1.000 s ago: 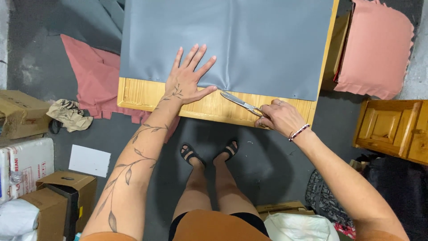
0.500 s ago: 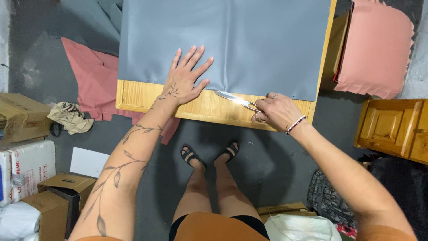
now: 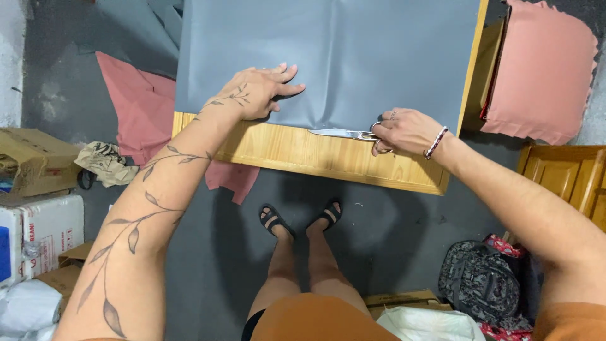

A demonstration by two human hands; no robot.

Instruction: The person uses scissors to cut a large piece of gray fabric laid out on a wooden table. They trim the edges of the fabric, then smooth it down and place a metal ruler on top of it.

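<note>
Two bare hands work at the near edge of a grey sheet (image 3: 334, 57) spread over a wooden worktop (image 3: 297, 151). Left hand (image 3: 255, 93) lies flat on the sheet, fingers released. Right hand (image 3: 404, 129) has its grip closed through the handles of scissors (image 3: 344, 133), blades pointing left along the sheet's near edge. Far left on the floor, an open cardboard box (image 3: 38, 161); its contents cannot be told.
</note>
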